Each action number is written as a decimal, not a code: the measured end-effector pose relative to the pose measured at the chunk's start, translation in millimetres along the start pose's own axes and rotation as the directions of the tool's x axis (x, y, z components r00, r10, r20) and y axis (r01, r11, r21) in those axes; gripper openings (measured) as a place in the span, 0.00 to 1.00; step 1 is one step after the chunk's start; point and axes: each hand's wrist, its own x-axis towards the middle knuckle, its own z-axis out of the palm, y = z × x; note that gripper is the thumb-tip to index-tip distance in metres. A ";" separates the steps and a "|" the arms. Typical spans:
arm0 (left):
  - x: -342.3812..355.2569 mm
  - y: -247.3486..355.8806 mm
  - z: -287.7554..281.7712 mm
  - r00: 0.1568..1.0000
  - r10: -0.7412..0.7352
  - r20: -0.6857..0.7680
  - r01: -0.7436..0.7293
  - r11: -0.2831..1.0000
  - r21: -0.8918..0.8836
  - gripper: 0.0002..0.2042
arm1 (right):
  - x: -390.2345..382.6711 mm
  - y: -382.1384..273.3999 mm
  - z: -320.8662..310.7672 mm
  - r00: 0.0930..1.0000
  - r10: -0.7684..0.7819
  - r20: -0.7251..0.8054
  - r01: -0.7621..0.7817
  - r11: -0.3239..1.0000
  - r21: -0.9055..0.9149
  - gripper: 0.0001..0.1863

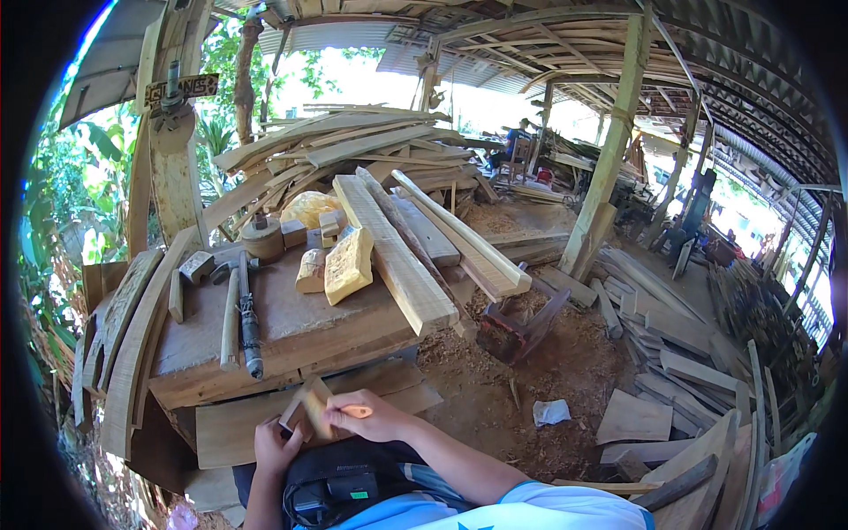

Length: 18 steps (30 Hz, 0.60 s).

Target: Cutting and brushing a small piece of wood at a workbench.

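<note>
The left hand (277, 443) closes its fingers on the lower left side of a small wooden piece (314, 402), tilted over the person's lap, between a black bag (309, 495) and the near edge of the workbench (309, 331). The right hand (369, 419) is curled around a short handle (358, 412) whose orange end pokes out, its fingers against the wood; whether a blade sits on that handle cannot be told. A dark bit by the left fingertips is too small to name.

Working well here likely means pinning the wood firmly, keeping the left fingertips out of the handle's line, and using short, controlled strokes. Bracing the piece on the bench, beside the long dark tool (248, 327), would probably steady it better.
</note>
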 end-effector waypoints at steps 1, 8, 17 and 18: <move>0.5 -0.9 0.5 0.999 0.046 -0.017 -0.046 0.999 -0.014 0.15 | -0.2 1.1 0.4 0.996 -0.021 -0.082 0.019 1.000 -0.021 0.15; -1.8 -12.6 11.8 0.990 0.083 -0.110 -0.071 0.991 0.109 0.15 | -5.2 -4.8 -4.0 0.934 0.063 -0.352 -0.210 0.894 -0.397 0.13; 4.9 -51.5 13.1 0.984 -0.084 0.158 0.078 0.996 0.043 0.16 | -12.0 -8.3 -11.1 0.980 0.164 -0.114 -0.160 0.986 0.048 0.16; 2.1 -50.7 13.6 1.000 0.002 0.004 -0.003 0.990 0.138 0.16 | -11.8 -7.2 -10.8 0.973 0.098 -0.207 -0.120 0.988 -0.096 0.15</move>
